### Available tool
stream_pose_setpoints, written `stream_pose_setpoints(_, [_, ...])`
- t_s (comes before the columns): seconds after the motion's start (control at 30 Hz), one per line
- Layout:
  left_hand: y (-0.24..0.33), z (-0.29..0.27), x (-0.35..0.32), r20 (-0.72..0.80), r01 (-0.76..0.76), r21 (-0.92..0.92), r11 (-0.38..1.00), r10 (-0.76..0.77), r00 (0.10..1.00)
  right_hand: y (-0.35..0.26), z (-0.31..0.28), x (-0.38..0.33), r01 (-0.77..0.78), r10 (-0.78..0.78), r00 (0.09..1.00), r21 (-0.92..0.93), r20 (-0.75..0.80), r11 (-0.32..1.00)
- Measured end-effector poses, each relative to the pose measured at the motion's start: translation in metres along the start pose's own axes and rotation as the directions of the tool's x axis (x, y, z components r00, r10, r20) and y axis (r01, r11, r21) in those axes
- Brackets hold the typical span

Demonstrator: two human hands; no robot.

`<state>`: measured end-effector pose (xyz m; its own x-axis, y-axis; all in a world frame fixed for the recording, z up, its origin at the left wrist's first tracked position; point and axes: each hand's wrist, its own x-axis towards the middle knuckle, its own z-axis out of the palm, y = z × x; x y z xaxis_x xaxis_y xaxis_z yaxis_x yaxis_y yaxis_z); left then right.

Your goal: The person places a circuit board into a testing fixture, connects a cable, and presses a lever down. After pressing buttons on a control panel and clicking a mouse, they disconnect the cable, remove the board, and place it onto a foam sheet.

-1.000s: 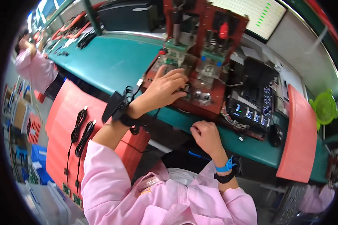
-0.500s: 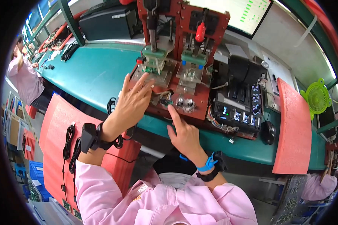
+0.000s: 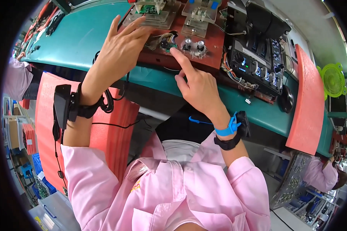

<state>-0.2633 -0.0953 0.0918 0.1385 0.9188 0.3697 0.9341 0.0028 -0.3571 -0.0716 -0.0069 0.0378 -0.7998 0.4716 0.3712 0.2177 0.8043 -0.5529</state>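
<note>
My left hand [image 3: 120, 52] is open, its fingers spread over the edge of a clear plastic test fixture [image 3: 162, 24]. A green circuit board [image 3: 147, 9] sits in that fixture, just beyond my fingertips. With the index finger stretched out, my right hand [image 3: 198, 82] points to a small green board with wires [image 3: 168, 46] on the red-brown base [image 3: 154, 58]. The fingertip appears to touch this board's edge; the other fingers are curled and hold nothing visible. Two round metal-topped buttons [image 3: 194, 45] stand right of the fingertip. A second clear fixture [image 3: 195, 27] lies behind them.
A black control box with knobs [image 3: 254, 65] and a mouse [image 3: 285, 99] are to the right, before a pink foam sheet [image 3: 307, 102]. More pink foam [image 3: 46, 115] and black cables lie at left. The green bench [image 3: 79, 34] runs across; other people sit at both sides.
The view has tilted downward, so the bench and fixtures appear higher. My left hand stays spread by the fixture, and my right index finger remains at the small wired board.
</note>
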Motion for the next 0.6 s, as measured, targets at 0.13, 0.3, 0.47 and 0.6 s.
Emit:
stream_pose_setpoints(0.13, [0.010,-0.001,0.000,0.084,0.087,-0.056,0.995,-0.082,0.993,-0.005,-0.013,-0.006,-0.044,0.026,0.997,0.239,0.079,0.970])
stream_pose_setpoints(0.3, [0.006,0.005,0.003,0.001,0.048,-0.012,0.999,-0.048,0.999,-0.044,-0.052,-0.009,0.023,-0.025,1.000,0.149,0.008,0.989])
stream_pose_setpoints(0.47, [0.000,0.014,-0.002,-0.082,-0.010,-0.036,0.999,0.007,0.997,-0.105,-0.100,-0.007,0.126,-0.124,0.991,0.058,-0.045,0.990])
stream_pose_setpoints(0.6, [-0.005,0.016,0.001,-0.069,-0.021,-0.050,0.999,0.017,0.997,-0.128,-0.155,-0.023,0.076,-0.074,0.997,-0.104,0.021,0.992])
